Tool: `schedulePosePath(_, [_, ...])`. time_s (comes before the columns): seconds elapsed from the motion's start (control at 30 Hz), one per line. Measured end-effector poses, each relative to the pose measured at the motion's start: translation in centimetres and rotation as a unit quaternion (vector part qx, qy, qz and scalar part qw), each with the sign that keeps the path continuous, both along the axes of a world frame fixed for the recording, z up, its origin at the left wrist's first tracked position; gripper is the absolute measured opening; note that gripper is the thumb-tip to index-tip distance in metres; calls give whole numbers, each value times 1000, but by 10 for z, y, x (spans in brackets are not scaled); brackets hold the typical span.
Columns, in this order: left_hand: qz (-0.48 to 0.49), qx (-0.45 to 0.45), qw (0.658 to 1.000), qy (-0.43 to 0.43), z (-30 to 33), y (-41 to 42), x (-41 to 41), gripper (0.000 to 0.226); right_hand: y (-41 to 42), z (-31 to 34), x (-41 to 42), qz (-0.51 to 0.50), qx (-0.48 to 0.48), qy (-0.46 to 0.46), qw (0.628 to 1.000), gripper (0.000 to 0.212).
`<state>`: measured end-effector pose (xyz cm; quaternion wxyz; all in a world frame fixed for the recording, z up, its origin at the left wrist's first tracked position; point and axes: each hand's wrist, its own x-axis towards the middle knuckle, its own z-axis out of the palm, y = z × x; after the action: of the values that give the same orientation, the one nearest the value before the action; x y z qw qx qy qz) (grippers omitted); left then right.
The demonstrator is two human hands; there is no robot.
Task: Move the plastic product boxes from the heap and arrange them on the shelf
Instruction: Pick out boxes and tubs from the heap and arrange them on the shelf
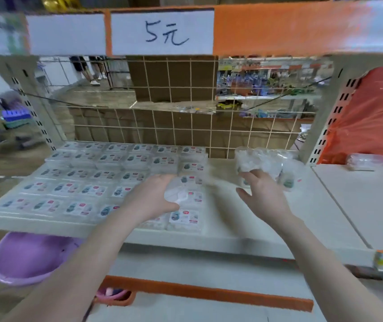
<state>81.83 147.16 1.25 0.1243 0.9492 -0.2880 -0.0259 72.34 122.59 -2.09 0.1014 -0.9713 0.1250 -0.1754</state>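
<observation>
— Presently, where do the boxes stand?

— Arranged plastic boxes (97,180) lie flat in rows across the left part of the shelf (267,231). The heap (262,163) of clear boxes sits at the back, right of the rows, against the wire grid (186,131).

— Left hand?

— The left hand (153,198) holds a clear box (176,196), fingers curled round it, above the rightmost rows.

— Right hand?

— The right hand (262,194) reaches into the heap; fingers blurred, grip cannot be told.

— Other items?

— A price sign (162,31) overhead; a purple basin (27,259) below left.
</observation>
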Motion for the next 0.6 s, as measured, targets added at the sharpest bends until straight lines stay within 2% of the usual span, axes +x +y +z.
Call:
schedulePosePath(0.27, [-56,45,997,-4,1,53,34,79,51,-35,23,-63,47,65,995,40])
schedulePosePath(0.6, [-101,29,994,1,-6,6,51,79,39,-48,43,-45,5,81,996,32])
